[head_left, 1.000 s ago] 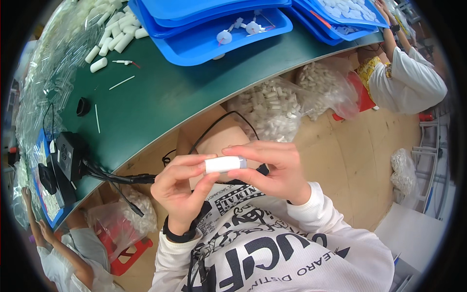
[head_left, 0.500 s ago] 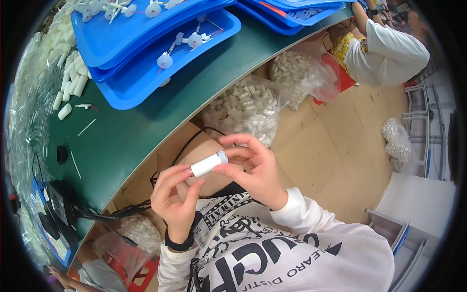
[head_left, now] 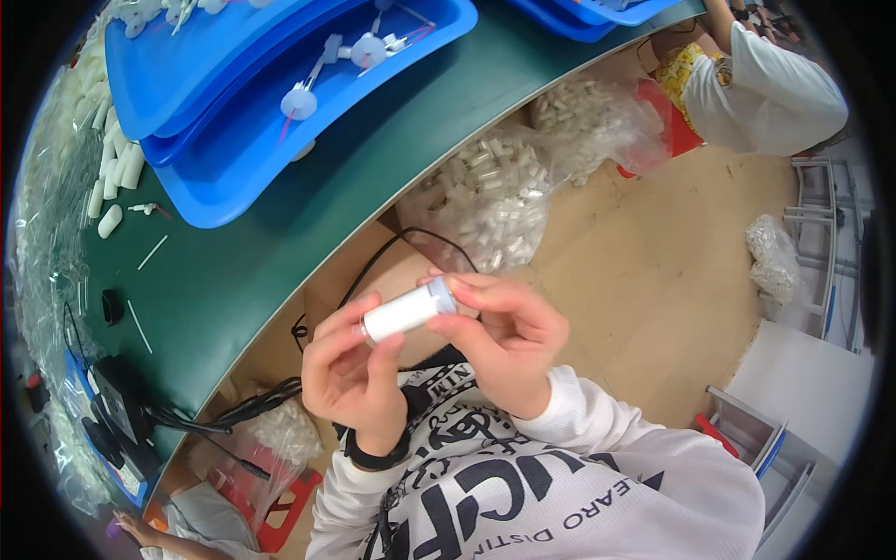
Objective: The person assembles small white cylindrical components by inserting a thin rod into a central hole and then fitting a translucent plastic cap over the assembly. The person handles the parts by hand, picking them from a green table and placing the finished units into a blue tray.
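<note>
Both hands hold one small white cylinder [head_left: 399, 315] with a translucent cap-like end, above my lap and off the table's edge. My left hand [head_left: 353, 369] pinches its plain left end between thumb and fingers. At the translucent end [head_left: 442, 296], my right hand [head_left: 509, 331] grips with thumb and forefinger. The cylinder lies tilted, its right end a little higher in the picture. What it contains cannot be made out.
Stacked blue trays [head_left: 210, 201] with small white parts stand on the green table [head_left: 238, 271]. White cylinders [head_left: 121, 159] and clear tubes lie at the left. Bags of white pieces [head_left: 490, 191] sit beside the table. Cables [head_left: 271, 397] hang nearby; another person [head_left: 761, 98] sits far right.
My right fingers, spread before, have closed round the translucent end. The cylinder and both hands sit slightly further right in the picture. The view has shifted a little.
</note>
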Tool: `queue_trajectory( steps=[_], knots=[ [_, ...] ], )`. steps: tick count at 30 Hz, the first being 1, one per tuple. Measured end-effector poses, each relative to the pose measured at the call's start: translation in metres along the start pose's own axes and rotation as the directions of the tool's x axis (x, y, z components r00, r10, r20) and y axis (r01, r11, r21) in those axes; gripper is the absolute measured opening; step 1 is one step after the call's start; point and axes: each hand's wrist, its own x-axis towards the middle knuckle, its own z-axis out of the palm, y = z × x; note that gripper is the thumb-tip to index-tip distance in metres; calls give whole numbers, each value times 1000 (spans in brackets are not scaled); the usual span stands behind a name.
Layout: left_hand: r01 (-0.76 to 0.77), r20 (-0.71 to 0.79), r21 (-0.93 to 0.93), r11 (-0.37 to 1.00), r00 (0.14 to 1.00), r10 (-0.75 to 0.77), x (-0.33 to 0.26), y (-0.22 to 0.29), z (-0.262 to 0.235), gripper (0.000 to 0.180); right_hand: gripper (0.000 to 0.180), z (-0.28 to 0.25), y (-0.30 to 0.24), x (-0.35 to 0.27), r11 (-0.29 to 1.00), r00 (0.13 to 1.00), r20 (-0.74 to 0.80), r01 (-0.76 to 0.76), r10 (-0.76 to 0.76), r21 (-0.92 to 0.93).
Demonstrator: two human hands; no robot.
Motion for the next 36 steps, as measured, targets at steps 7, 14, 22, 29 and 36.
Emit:
queue_trajectory(
  steps=[7, 14, 22, 29, 36],
  knots=[
    [-246, -5, -19, 969, 969, 246, -6, 14, -4, 31, 31, 3, -31, 2, 993, 984, 131, 118, -120, 22],
    [-334, 63, -15, 942, 940, 334, -6, 16, -6, 27, 34, 1, -33, 0, 986, 977, 161, 124, -141, 110],
    [-211, 50, -19, 977, 976, 211, -8, 18, -5, 31, 35, -2, -28, 0, 990, 977, 184, 90, -109, 109],
    [-37, 14, -160, 986, 999, 40, -4, 29, -5, 36, 34, -8, -37, 8, 997, 938, 339, 73, -66, -8],
    [-132, 161, -103, 986, 976, 148, 3, 27, -14, 32, 36, -7, -32, 3, 990, 940, 311, 125, -138, 62]
  ],
)
